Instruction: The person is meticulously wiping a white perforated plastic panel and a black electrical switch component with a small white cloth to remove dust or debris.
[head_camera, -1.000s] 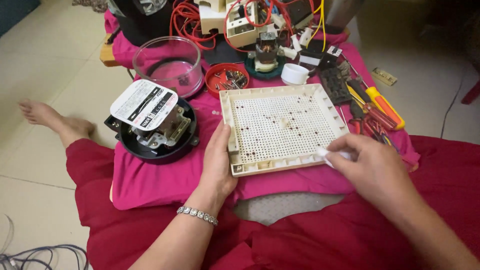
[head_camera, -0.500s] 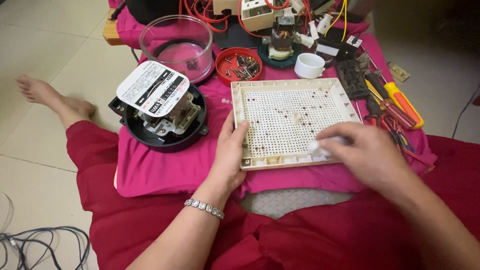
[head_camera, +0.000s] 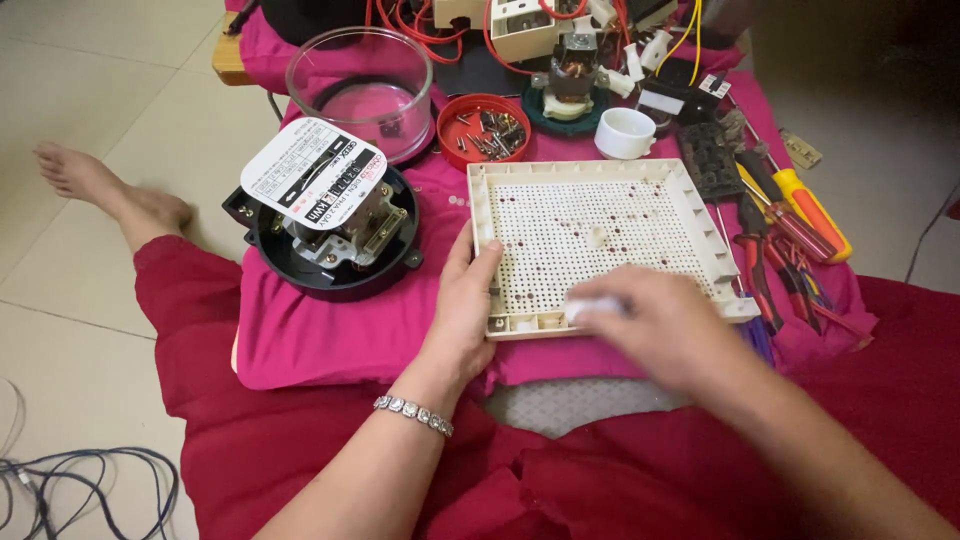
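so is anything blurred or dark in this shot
Head view: the right hand is motion-blurred over the perforated white tray; the left hand on the tray's edge is sharp; the top right corner falls into shadow; lighting elsewhere is soft and even.

Your right hand (head_camera: 665, 325) is motion-blurred, so its grip on the small white piece (head_camera: 590, 305) cannot be told. It hides the tray's (head_camera: 600, 235) near right corner. The top edge cuts off the wired parts (head_camera: 520, 25). The bits in the red lid (head_camera: 484, 131) are too small to tell.
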